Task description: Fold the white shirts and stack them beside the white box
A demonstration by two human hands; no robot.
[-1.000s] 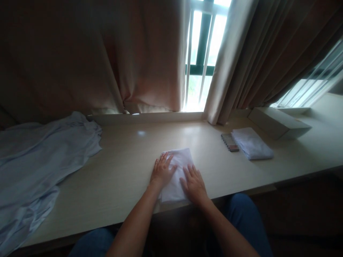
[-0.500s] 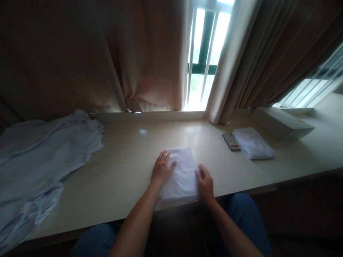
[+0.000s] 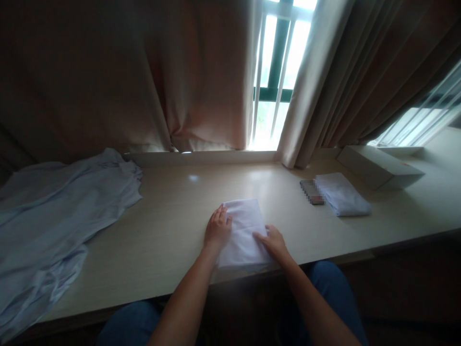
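Observation:
A folded white cloth (image 3: pixel 245 235) lies flat near the table's front edge, between both hands. Along its left side rests my left hand (image 3: pixel 218 228), palm down and open, with the thumb and fingertips on the fabric. At the right side, my right hand (image 3: pixel 272 240) pinches the cloth's edge, its thumb on top. The other fingers of that hand are partly hidden at the edge.
Loose white clothing (image 3: pixel 65 202) is heaped on the left of the pale table (image 3: pixel 162 230). To the right are a pixelated phone-like object (image 3: pixel 311 192), a second folded white cloth (image 3: pixel 342 193) and a pale box (image 3: pixel 378 166). Curtains (image 3: pixel 209 77) hang behind.
My right hand has moved left from beside the cloth and taken hold of its right edge. My left hand has shifted slightly outward, its fingers closer together. The view has moved slightly.

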